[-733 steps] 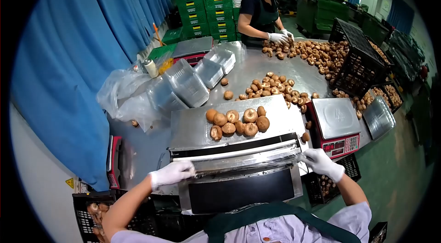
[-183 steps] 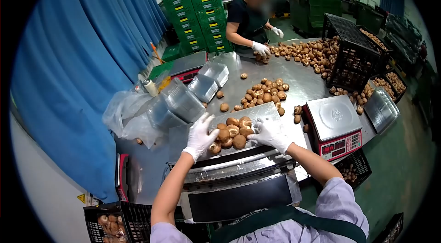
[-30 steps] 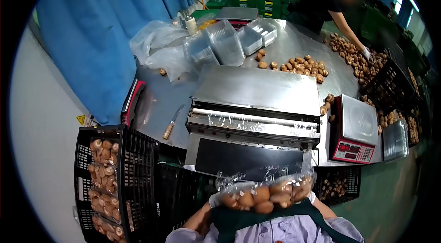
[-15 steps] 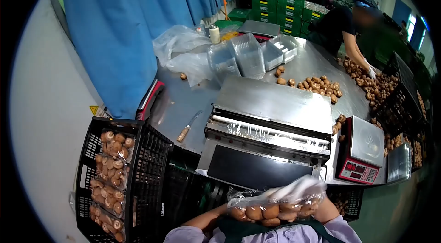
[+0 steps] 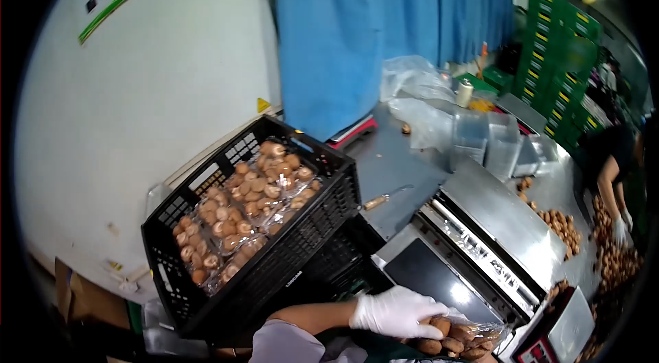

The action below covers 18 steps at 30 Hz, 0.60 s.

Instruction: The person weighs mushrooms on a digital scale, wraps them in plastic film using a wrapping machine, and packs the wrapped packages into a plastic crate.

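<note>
My left hand (image 5: 398, 312), in a white glove, reaches across from the left and grips the near end of a film-wrapped pack of brown mushrooms (image 5: 456, 341) at the lower edge of the view. Its fingers curl over the top of the pack. Clear film glints at the pack's right end. My right hand does not show. Just beyond the pack stands the wrapping machine (image 5: 439, 277), with its dark plate and metal cover. To the left, a black crate (image 5: 302, 274) holds several wrapped mushroom packs (image 5: 257, 184).
A knife (image 5: 386, 198) lies on the metal table behind the crate. Clear trays (image 5: 489, 140) and plastic bags (image 5: 419, 116) stand farther back. At right are a red scale (image 5: 559, 329), loose mushrooms (image 5: 559, 226) and a co-worker's gloved hand (image 5: 620, 229).
The view has swung left, bringing the crate toward the middle. The mushroom pack, held low before me, now sits lower right, with my left hand plainly on it. My right hand has left view.
</note>
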{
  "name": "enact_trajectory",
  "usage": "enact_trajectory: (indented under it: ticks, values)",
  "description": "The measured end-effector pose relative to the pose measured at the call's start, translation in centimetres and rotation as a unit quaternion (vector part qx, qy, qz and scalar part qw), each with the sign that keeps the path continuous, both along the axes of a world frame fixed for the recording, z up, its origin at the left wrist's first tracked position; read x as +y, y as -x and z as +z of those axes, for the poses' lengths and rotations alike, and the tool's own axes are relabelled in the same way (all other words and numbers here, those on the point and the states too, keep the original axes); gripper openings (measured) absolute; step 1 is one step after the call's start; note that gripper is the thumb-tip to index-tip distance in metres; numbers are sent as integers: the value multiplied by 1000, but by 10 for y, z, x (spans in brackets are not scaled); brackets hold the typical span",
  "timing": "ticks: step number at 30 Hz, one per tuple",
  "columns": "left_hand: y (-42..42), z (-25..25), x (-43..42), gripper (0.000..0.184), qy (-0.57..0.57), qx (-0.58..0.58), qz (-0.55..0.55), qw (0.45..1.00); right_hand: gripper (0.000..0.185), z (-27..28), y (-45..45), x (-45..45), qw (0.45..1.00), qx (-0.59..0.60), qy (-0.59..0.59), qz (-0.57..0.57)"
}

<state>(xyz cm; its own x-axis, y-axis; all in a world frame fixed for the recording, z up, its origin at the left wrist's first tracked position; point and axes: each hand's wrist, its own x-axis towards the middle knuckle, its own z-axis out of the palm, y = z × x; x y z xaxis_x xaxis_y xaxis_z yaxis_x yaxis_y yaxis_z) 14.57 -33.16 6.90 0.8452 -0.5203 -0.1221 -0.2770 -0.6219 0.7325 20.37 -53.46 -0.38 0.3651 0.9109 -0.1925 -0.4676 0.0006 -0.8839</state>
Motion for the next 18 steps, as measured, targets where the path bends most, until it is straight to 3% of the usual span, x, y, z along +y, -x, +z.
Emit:
enact_trajectory:
  ticks: [2, 3, 5, 8, 9, 11, 12, 13, 15, 18]
  values:
    - [14, -19, -24, 51, -82, -118, 97, 985, 25, -19, -2, 2, 997, -56, 58, 10]
    - [17, -28, -27, 51, -84, -121, 110, 983, 25, -27, -4, 4, 992, -91, 87, 8]
    - [17, -47, -19, 46, -28, -147, 189, 970, 24, -49, -10, 9, 975, -165, 147, -10]
    - [28, -51, 4, 35, -17, -83, 318, 944, 22, -85, -24, 13, 928, -272, 238, -86]
    - [37, -51, 15, 32, -20, -111, 368, 923, 21, -97, -28, 16, 907, -300, 273, -115]
    - [58, -21, 41, 28, 15, -65, 473, 878, 20, -112, -38, 18, 866, -333, 339, -158]
    - [70, -14, 56, 23, 72, -131, 502, 852, 20, -117, -42, 18, 848, -341, 368, -171]
    - [82, -11, 76, 20, 60, -168, 534, 826, 20, -129, -41, 17, 849, -340, 367, -172]
    - [108, 23, 113, 22, 67, -186, 606, 770, 16, -148, -41, 18, 879, -386, 162, -226]
    - [136, 51, 180, 29, 61, -254, 670, 695, 18, -125, -35, 22, 875, -396, 172, -219]
